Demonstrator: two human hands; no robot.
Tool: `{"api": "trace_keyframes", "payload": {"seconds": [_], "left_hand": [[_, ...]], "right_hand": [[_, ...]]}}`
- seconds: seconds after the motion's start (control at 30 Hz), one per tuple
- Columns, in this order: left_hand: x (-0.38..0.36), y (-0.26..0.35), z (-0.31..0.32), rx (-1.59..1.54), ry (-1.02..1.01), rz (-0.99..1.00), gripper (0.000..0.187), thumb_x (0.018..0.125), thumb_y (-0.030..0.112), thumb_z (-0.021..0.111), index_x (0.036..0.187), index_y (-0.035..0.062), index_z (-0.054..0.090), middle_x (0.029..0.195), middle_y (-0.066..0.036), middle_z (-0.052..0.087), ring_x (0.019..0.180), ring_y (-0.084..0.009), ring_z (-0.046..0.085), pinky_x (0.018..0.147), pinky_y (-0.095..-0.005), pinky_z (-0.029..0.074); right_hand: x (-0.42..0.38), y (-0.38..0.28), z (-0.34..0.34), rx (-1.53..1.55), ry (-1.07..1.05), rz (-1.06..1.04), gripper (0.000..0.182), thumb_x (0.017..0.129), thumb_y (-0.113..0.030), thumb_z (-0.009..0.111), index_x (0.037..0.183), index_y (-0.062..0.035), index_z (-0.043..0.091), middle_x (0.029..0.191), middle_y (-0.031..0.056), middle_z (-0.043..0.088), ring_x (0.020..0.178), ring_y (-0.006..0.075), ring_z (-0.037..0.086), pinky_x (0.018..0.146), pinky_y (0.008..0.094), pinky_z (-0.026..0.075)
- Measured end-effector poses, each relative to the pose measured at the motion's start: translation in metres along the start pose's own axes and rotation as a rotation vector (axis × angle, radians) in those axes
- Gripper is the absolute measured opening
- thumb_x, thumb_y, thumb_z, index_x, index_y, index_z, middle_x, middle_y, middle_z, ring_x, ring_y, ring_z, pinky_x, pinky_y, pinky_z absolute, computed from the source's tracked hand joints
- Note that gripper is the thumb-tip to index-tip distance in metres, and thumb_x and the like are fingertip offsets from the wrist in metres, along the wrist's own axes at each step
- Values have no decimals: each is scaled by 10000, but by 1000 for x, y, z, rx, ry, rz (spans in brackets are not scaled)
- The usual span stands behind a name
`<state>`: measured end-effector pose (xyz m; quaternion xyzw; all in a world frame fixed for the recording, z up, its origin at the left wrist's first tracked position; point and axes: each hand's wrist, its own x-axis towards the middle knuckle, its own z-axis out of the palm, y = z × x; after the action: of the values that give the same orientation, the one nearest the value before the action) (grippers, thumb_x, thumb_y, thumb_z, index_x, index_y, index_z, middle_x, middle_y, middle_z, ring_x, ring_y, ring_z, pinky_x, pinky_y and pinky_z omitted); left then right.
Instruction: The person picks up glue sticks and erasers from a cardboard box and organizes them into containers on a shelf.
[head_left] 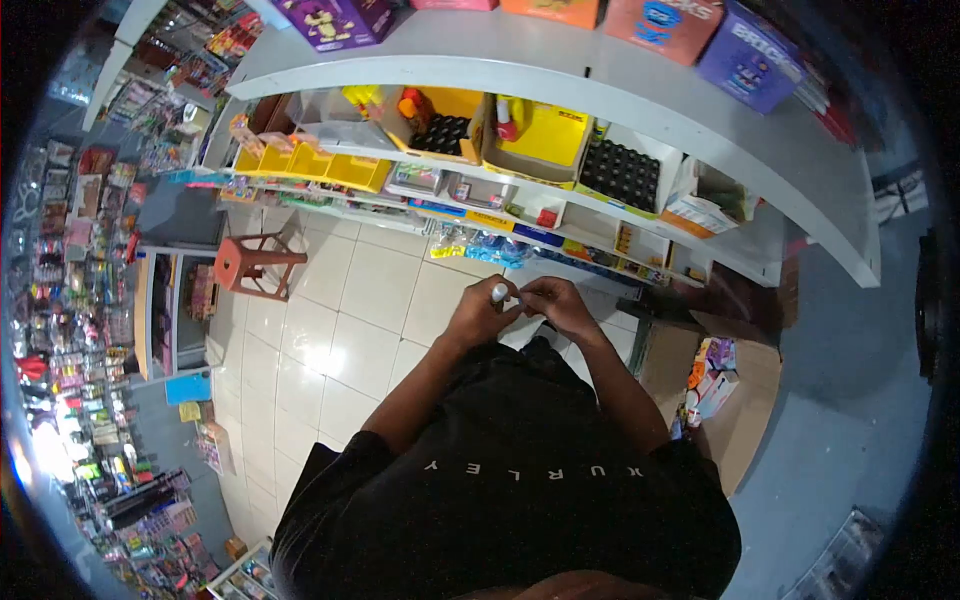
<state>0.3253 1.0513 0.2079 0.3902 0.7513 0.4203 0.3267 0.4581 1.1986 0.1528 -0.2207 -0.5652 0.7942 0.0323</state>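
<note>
In front of my body, my left hand (481,314) is closed around a small item with a rounded white end (499,292); its exact kind cannot be made out. Just to the right, my right hand (560,304) has its thumb and fingertips pinched together close to the left fingertips. Something small and pale may lie between them, too small to name. Both hands are held above the tiled floor, in front of the low shelves.
A shelf unit (420,70) with boxes and yellow bins (355,172) spans the front. A red plastic stool (232,264) stands at left. An opened cardboard box (757,390) holding colourful packets is at right. Hanging goods (75,270) line the far left wall.
</note>
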Motion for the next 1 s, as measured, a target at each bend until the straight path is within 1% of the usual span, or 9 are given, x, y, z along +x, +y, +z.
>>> {"api": "trace_keyframes", "payload": {"seconds": [0.1, 0.27, 0.4, 0.53, 0.63, 0.73, 0.87, 0.97, 1.0], "left_hand": [[-9, -5, 5, -62, 17, -98, 248, 766, 119, 801, 929, 53, 626, 825, -77, 639, 672, -156, 632, 623, -299, 529], [-17, -26, -18, -55, -26, -58, 266, 774, 182, 817, 941, 51, 656, 780, -50, 628, 681, -129, 610, 611, -298, 514], [-15, -42, -59, -94, -95, 14, 246, 794, 191, 800, 937, 54, 655, 766, -41, 620, 689, -134, 612, 631, -301, 511], [-20, -65, -116, -105, -121, 2, 223, 806, 186, 789, 908, 48, 647, 731, -43, 621, 671, -121, 604, 613, -299, 503], [-29, -90, -164, -113, -92, -43, 208, 810, 164, 780, 877, 41, 627, 724, -48, 633, 649, -112, 591, 596, -292, 492], [-38, -129, -205, -117, 1, -13, 200, 809, 125, 773, 850, 27, 603, 713, -47, 639, 638, -90, 572, 578, -271, 475], [-55, -165, -247, -124, 46, -42, 208, 799, 144, 796, 812, 54, 609, 711, -27, 600, 634, -97, 524, 592, -285, 459], [-64, -180, -271, -61, 39, -65, 251, 805, 127, 789, 780, 57, 549, 730, -32, 612, 636, -102, 526, 591, -285, 457], [-65, -179, -279, -7, 12, -110, 310, 809, 105, 780, 760, 66, 476, 755, -52, 641, 662, -111, 558, 604, -289, 469]], "right_hand": [[-9, 5, -2, 27, 83, 101, 156, 893, -69, 682, 998, 41, 649, 852, 84, 666, 718, 138, 631, 646, 279, 529], [-3, 20, -17, 40, 275, 123, 175, 806, -52, 712, 951, 44, 699, 888, 129, 706, 809, 192, 689, 748, 304, 568], [22, 20, -6, -95, 414, 15, 160, 787, -73, 729, 896, 40, 693, 831, 108, 702, 784, 176, 688, 733, 295, 557], [64, 21, 41, -130, 524, -99, 150, 759, -42, 744, 870, 38, 684, 830, 101, 701, 750, 170, 682, 702, 299, 556], [95, -4, 116, -245, 532, -92, 196, 752, -42, 761, 911, 43, 684, 862, 98, 700, 749, 173, 679, 687, 295, 556], [145, 41, 143, -306, 433, -40, 258, 751, -52, 779, 963, 54, 678, 904, 103, 696, 757, 177, 675, 682, 285, 555], [193, 93, 156, 171, 531, 23, 268, 727, -71, 794, 940, 58, 696, 850, 114, 691, 765, 187, 675, 689, 282, 549], [209, 110, 144, 16, 564, 67, 319, 746, -33, 789, 1018, 86, 671, 925, 152, 687, 820, 207, 676, 718, 292, 556], [218, 116, 137, -44, 625, 45, 296, 743, -99, 800, 977, 57, 705, 864, 124, 704, 780, 179, 678, 697, 274, 546]]}}
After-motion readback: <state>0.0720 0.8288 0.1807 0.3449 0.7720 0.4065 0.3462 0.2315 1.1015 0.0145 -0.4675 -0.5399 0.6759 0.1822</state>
